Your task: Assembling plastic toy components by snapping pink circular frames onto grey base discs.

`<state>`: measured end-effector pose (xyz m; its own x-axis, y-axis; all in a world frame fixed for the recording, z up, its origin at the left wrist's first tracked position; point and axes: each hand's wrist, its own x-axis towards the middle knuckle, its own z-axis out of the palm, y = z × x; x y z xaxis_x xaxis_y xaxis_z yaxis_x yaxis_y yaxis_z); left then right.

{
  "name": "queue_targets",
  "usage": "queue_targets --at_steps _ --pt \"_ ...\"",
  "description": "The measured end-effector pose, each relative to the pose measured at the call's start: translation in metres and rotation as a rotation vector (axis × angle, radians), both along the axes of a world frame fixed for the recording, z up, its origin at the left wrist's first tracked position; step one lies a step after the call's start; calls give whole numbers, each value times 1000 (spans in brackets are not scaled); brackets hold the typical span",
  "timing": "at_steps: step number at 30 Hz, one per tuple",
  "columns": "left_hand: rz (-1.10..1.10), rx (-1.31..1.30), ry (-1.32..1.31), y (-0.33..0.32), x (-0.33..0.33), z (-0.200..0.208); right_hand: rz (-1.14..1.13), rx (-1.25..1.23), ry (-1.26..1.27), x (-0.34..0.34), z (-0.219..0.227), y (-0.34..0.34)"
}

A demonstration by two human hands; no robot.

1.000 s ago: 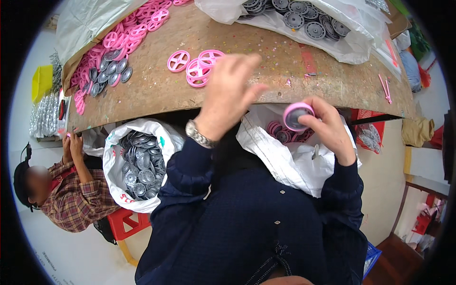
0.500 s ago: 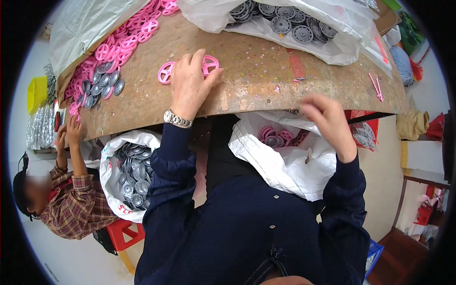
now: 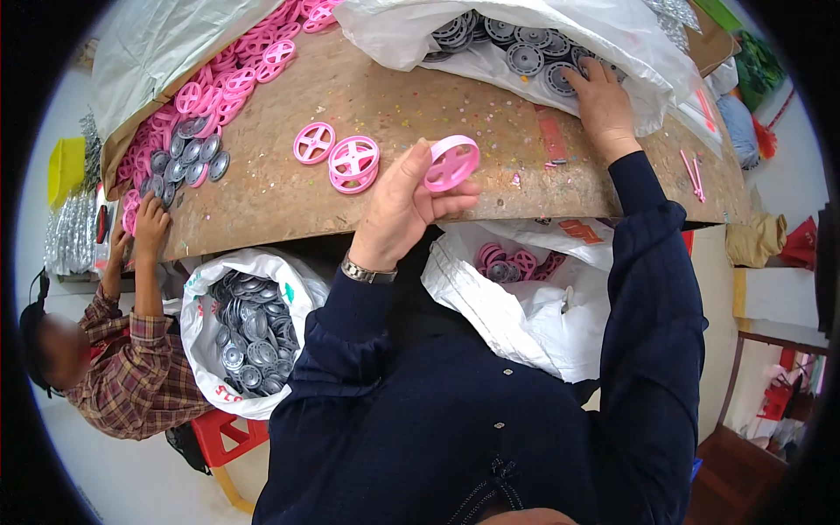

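Gripping a pink wheel (image 3: 451, 164) is the left hand (image 3: 395, 208).

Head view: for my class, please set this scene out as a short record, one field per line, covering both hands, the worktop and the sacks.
Left hand: holding a pink spoked wheel above the worktop
Right hand: fingers among grey discs at the white bag; grip unclear
Worktop: loose pink wheels left of the left hand
Left sack: open, white, holding more grey discs
Right sack: open, white, pink and grey pieces inside
Co-worker's hands: by the pink heap
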<state>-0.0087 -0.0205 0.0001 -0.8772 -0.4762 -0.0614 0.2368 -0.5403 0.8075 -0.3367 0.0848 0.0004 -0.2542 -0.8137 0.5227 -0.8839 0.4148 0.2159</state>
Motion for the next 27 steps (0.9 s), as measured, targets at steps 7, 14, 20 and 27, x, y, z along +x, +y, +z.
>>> queue_targets --at_steps 7,14,20,27 --pt "-83 260 72 0 -4 -10 89 27 40 -17 -9 -3" --pt "-51 271 68 0 -10 -10 217 -273 -186 25 18 11" --pt "-37 254 32 3 -15 -13 287 -515 -1101 107 36 24" --pt "-48 177 18 19 -23 -7 293 -446 -1041 164 27 31"
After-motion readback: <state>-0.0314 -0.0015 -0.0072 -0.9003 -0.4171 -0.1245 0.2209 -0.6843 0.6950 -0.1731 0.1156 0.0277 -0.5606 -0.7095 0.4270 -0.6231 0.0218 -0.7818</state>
